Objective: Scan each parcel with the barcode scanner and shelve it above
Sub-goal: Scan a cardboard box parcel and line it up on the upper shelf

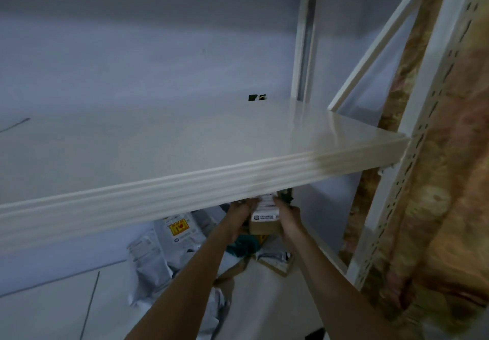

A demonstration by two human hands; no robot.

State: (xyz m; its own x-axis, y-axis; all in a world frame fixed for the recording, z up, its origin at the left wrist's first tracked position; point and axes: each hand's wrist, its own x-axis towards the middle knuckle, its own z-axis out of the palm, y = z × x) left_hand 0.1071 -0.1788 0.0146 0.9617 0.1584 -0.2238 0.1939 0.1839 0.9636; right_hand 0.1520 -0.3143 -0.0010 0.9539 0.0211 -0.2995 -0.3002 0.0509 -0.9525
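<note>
**Box Held Low, Shelf Waiting Above**

Both arms stretched out under the white shelf (pixel 201 154). Left hand (pixel 242 214) on the left side of a small brown box (pixel 264 220), right hand (pixel 287 216) on its right side. Fingers curled round the box from both sides, holding it between them. White label on the top of the box, facing up, partly hidden by the shelf's front edge.

More parcels lying below: grey mail bags (pixel 158 255) in a pile, a teal thing (pixel 242 244) just under the box. No scanner to be seen anywhere, so no telling if this box got its beep yet.

Looks like the lifting step: box picked from the pile, not up on the shelf yet. Next, likely: pull the box back out from under the shelf edge, scan if still needed, then lift up and over the front lip and set down flat on top. Careful with that edge, easy to bump.
</note>
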